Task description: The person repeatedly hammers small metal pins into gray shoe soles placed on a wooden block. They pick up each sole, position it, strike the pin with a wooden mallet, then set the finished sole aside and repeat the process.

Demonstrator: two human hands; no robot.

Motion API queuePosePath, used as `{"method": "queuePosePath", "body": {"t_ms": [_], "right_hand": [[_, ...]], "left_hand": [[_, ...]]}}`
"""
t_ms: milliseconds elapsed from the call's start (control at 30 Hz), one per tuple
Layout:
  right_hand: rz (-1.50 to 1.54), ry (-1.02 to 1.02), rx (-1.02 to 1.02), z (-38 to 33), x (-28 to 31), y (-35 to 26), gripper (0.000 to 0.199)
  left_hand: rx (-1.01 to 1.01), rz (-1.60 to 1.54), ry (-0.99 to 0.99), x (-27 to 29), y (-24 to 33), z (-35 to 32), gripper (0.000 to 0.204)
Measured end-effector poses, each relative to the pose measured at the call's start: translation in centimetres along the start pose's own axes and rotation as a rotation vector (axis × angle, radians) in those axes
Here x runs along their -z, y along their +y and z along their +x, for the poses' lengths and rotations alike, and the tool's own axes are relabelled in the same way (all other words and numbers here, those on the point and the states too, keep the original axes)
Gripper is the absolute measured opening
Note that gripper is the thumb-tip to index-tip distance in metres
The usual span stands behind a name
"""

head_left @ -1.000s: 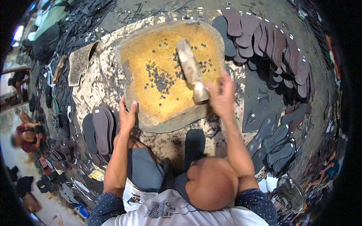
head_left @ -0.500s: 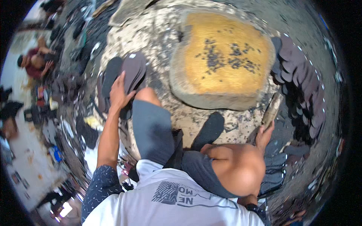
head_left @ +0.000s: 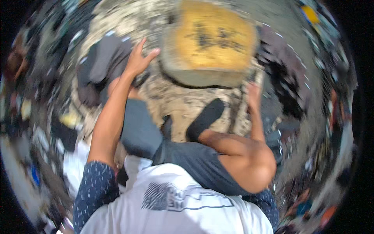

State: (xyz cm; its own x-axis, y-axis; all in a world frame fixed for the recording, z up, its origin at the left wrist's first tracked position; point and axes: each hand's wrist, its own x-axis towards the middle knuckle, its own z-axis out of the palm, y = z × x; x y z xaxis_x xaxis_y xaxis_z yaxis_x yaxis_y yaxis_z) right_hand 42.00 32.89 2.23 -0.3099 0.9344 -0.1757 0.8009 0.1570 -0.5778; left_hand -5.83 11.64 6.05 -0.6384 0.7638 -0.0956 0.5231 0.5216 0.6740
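Observation:
My left hand (head_left: 141, 61) is open, thumb and fingers spread, between a stack of dark sole-shaped pieces (head_left: 111, 54) and a thick block (head_left: 218, 43). It holds nothing. The block has grey sides and a yellow top strewn with small black bits. My right hand (head_left: 254, 95) is below the block's near right corner, beside my bent leg. Motion smears its fingers, and whether it holds anything is unclear. A curved row of overlapping dark sole-shaped pieces (head_left: 290, 58) lies right of the block.
Under the block lies a pale, black-speckled board (head_left: 156, 91). My foot in a dark sock (head_left: 206, 117) rests on it, close to the block's near side. Blurred scraps and clutter lie around both sides, with a yellow item (head_left: 309, 15) at the far right.
My left hand has left the dark stack and moved right, toward the block. My right hand held a short wooden bar before; that bar is no longer clearly seen. The whole view has shifted and blurred.

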Motion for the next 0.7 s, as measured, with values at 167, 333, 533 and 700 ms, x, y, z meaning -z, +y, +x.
{"method": "queuePosePath", "body": {"t_ms": [167,333,533,700], "right_hand": [[0.434,0.013,-0.280,3.4,-3.9,-0.5,0.096],[0.605,0.151,-0.262,5.0,-7.0,2.4,0.070],[1.019,0.153,-0.090,6.8,7.3,-8.8,0.024],[1.270,0.120,-0.123,17.4,15.7,-14.1,0.032]], "left_hand": [[0.300,-0.851,-0.201,-12.9,0.3,0.6,0.084],[0.452,-1.425,-0.083,-11.0,3.9,-0.7,0.080],[0.177,-1.149,-0.199,2.0,11.1,6.1,0.065],[0.223,-0.977,-0.250,9.5,22.9,15.7,0.041]]}}
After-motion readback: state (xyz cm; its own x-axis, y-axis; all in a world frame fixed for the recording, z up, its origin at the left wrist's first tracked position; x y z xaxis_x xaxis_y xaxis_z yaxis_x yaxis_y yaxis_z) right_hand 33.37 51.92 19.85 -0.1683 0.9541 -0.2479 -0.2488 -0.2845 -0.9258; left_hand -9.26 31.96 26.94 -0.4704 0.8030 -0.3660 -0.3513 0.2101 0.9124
